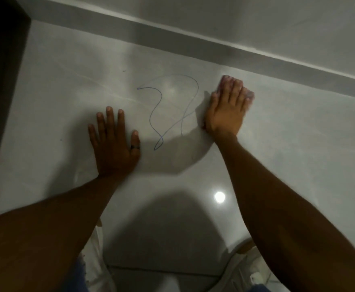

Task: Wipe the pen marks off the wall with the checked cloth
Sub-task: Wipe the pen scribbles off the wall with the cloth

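Observation:
A blue pen scribble (150, 121) loops across the glossy white wall (67, 102), between my two hands. My left hand (114, 144) lies flat on the wall to the left of the scribble, fingers spread, holding nothing, a dark ring on the thumb. To the right of the marks, my right hand (225, 110) presses the checked cloth (222, 85) against the wall. The hand hides most of the cloth. Only blurred pale edges show past the fingertips, and a small red bit shows under the heel of the hand.
A dark door frame (2, 81) runs down the left edge. A grey raised band (193, 43) crosses the wall diagonally above the hands. A lamp's bright reflection (219, 197) shines on the wall lower down. My pale clothing (92, 260) shows at the bottom.

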{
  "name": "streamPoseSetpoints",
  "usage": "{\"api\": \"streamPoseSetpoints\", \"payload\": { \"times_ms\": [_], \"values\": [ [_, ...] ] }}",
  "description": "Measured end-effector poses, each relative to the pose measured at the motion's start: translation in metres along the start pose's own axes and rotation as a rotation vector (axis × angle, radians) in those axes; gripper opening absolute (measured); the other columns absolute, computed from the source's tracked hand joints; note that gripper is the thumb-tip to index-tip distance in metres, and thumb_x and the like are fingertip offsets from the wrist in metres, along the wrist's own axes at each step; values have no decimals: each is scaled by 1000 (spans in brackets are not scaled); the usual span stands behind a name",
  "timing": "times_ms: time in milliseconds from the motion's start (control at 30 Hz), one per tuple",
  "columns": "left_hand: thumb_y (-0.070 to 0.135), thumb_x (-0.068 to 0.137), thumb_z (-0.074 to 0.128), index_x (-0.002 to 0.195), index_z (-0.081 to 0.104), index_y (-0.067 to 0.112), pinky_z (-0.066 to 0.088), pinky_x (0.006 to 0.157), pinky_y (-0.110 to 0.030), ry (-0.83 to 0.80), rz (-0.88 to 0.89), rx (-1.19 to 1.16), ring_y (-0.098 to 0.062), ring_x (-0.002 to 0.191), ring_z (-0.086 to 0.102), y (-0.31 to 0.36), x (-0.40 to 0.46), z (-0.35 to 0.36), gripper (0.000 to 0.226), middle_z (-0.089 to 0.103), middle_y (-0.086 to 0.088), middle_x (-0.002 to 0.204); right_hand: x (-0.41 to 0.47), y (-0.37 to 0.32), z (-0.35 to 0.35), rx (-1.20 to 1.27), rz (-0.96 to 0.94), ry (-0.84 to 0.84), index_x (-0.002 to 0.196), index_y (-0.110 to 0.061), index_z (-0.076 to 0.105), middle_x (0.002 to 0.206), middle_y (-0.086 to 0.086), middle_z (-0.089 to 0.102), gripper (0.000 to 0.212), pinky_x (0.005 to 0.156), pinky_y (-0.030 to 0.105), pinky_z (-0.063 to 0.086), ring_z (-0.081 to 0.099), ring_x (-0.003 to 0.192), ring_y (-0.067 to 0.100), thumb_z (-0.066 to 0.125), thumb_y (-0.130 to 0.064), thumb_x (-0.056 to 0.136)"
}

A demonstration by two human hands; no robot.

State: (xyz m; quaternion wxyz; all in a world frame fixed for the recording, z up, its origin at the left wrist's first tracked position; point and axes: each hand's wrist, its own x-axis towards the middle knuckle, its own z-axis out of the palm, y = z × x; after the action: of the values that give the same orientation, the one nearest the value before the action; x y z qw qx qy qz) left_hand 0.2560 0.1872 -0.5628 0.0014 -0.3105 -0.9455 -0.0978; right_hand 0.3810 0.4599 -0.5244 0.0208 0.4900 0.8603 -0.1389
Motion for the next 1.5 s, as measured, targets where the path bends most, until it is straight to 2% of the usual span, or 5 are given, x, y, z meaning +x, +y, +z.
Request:
{"api": "streamPoseSetpoints", "payload": {
  "times_ms": [633, 800, 933, 1033, 1500],
  "values": [
    [47, 109, 42, 171, 29, 17, 16, 134, -64, 24, -3, -19, -41, 166, 22, -2, -1, 5, 70, 25, -16, 179, -131, -6, 40, 15, -23, 8, 171, -20, 12, 182, 9, 6, 65, 137, 57, 10, 2, 170, 27, 22, -41, 111],
    [46, 109, 43, 171, 30, 16, 17, 134, -65, 12, 1, -31, -42, 166, 22, 0, 0, 3, 70, 25, -17, 179, -176, 5, 51, 4, -527, -83, 171, -23, 17, 181, 7, 11, 65, 135, 60, 17, 5, 169, 28, 31, -43, 110],
    [47, 109, 41, 171, 30, 15, 17, 134, -65, 0, -8, -17, -42, 166, 22, -1, -1, 1, 70, 25, -17, 179, -177, -18, 52, 0, -152, -56, 171, -22, 15, 181, 10, 9, 67, 138, 55, 7, 3, 169, 30, 27, -45, 110],
    [46, 109, 41, 171, 30, 15, 17, 134, -65, -1, 8, -24, -42, 166, 22, 2, -1, 0, 70, 25, -18, 179, -178, -31, 58, 8, -551, -105, 170, -25, 19, 181, 6, 12, 65, 137, 56, 13, 6, 169, 28, 34, -44, 110],
    [47, 110, 38, 171, 28, 15, 15, 134, -65, -35, -1, -6, -42, 167, 18, 3, -1, -3, 70, 22, -17, 180, -155, -79, 57, 64, -464, -83, 171, -25, 17, 181, 8, 12, 64, 138, 55, 10, 6, 169, 29, 36, -43, 111]
  ]
}}
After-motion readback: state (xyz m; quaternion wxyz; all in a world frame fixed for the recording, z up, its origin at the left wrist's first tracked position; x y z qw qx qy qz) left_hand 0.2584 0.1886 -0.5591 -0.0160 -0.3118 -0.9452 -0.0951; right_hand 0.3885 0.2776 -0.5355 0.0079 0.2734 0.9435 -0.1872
